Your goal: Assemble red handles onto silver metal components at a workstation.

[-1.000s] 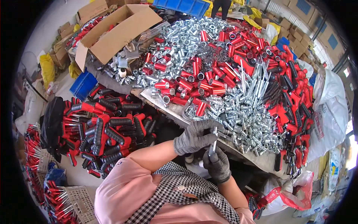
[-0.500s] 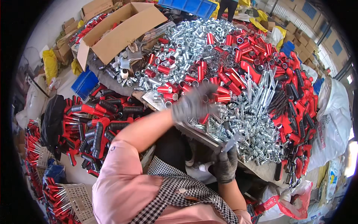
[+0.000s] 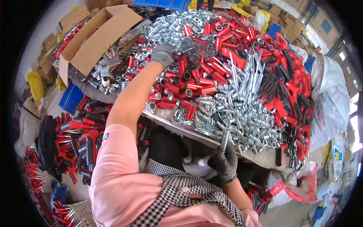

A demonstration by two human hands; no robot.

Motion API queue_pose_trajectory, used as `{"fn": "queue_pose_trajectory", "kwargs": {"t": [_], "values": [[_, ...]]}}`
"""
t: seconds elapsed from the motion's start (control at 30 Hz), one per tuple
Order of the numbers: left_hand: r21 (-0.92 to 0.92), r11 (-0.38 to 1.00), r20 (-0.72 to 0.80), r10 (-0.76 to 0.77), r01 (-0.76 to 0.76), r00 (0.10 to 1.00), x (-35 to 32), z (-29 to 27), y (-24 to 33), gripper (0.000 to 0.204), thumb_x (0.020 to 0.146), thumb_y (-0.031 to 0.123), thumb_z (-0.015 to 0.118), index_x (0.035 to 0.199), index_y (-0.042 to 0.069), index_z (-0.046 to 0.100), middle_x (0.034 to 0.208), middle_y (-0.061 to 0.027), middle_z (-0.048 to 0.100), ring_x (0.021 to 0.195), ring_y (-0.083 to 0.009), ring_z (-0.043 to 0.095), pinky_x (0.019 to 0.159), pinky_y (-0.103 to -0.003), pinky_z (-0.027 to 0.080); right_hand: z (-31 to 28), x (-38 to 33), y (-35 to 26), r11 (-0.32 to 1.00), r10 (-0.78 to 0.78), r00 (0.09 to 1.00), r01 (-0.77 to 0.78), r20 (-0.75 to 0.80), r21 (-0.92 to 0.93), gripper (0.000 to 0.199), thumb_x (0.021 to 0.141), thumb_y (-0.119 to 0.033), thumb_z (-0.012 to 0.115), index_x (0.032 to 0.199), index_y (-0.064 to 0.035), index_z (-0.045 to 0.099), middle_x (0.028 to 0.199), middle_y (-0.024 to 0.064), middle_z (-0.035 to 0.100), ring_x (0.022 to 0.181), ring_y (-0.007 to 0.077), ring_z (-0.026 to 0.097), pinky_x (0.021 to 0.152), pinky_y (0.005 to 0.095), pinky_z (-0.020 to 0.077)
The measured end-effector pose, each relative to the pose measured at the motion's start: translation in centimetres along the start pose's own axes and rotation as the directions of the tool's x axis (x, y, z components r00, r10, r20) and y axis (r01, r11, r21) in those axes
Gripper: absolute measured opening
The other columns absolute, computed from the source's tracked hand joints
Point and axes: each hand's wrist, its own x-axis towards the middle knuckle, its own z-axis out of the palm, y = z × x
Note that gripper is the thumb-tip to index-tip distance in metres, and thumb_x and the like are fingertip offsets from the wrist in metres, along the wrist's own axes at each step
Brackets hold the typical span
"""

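Observation:
My right hand (image 3: 227,165), in a dark grey work glove, is closed around a silver metal tube (image 3: 225,140) that points up from the fingers in front of the table edge. My left hand (image 3: 162,55), in a grey glove, is stretched far out over the heap at its left part. Its fingers are hidden among the parts, so what they touch does not show. Right beside it lie dark wire springs (image 3: 196,51), red tubes (image 3: 182,65) and silver metal sleeves (image 3: 170,28). Nearer to my right hand are small silver fittings (image 3: 249,126) and long metal rods (image 3: 247,73).
Red-and-black handles (image 3: 289,87) are heaped at the right, and more black grips (image 3: 90,151) at the left below my arm. An open cardboard box (image 3: 102,41) stands at the back left, near a blue bin (image 3: 71,99). White sacks (image 3: 331,102) flank the right side.
My left hand has swung from the near middle of the heap to its far left. My right hand still holds the silver tube, now more upright. The view has shifted a little.

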Motion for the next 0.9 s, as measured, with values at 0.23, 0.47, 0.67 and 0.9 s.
{"fn": "queue_pose_trajectory", "kwargs": {"t": [0.23, 0.47, 0.67, 0.9], "values": [[-0.705, 0.708, -0.253, -0.313, 0.047, 0.916, -6.6, -6.4, 1.1, 0.026, 0.089, 0.028, 0.056, 0.098, 0.005, 0.065, 0.076, -0.0113, 0.065, 0.067, -0.0212, 0.061, 0.064, -0.033, 0.048, -0.7, -1.0, -0.7, 0.992, 0.004, 0.999, -0.009, -0.039, -0.124, 0.041, 0.089, -0.025, 0.065, 0.121, -0.0019, 0.051, 0.09, 0.003, 0.059, 0.075, 0.0088, 0.053, 0.067, 0.0237, 0.0454], [-0.844, 0.438, -0.117, 0.415, -0.311, 0.902, -22.5, -11.9, 10.4, 0.026, 0.087, 0.029, 0.065, 0.099, 0.006, 0.064, 0.077, -0.0047, 0.063, 0.066, -0.015, 0.059, 0.06, -0.028, 0.047, -0.6, -1.7, -1.2, 0.9, -0.061, 0.997, 0.074, 0.044, -0.43, 0.03, 0.09, -0.009, 0.059, 0.118, 0.0019, 0.056, 0.095, 0.0065, 0.063, 0.084, 0.0111, 0.058, 0.075, 0.0261, 0.0487], [-0.969, 0.077, -0.111, 0.716, -0.235, 0.689, -26.6, -11.4, 15.6, 0.03, 0.075, 0.029, 0.075, 0.091, 0.006, 0.064, 0.084, -0.0089, 0.063, 0.078, -0.025, 0.062, 0.071, -0.037, 0.048, -0.8, -1.9, 0.0, 0.945, -0.182, 0.95, 0.24, 0.252, -0.222, 0.076, 0.073, -0.018, 0.078, 0.135, 0.0, 0.038, 0.121, 0.0138, 0.057, 0.111, 0.0204, 0.056, 0.094, 0.034, 0.0456], [-0.983, 0.139, 0.184, 0.736, 0.121, 0.652, -27.2, -11.2, 15.2, 0.026, 0.077, 0.025, 0.077, 0.09, 0.006, 0.067, 0.081, -0.0047, 0.066, 0.076, -0.0176, 0.063, 0.072, -0.031, 0.051, -0.7, -2.3, 0.2, 0.913, -0.041, 0.956, 0.154, 0.292, -0.377, 0.056, 0.084, -0.015, 0.068, 0.132, -0.0027, 0.041, 0.111, 0.0117, 0.062, 0.103, 0.0197, 0.061, 0.088, 0.0318, 0.0482]]}}
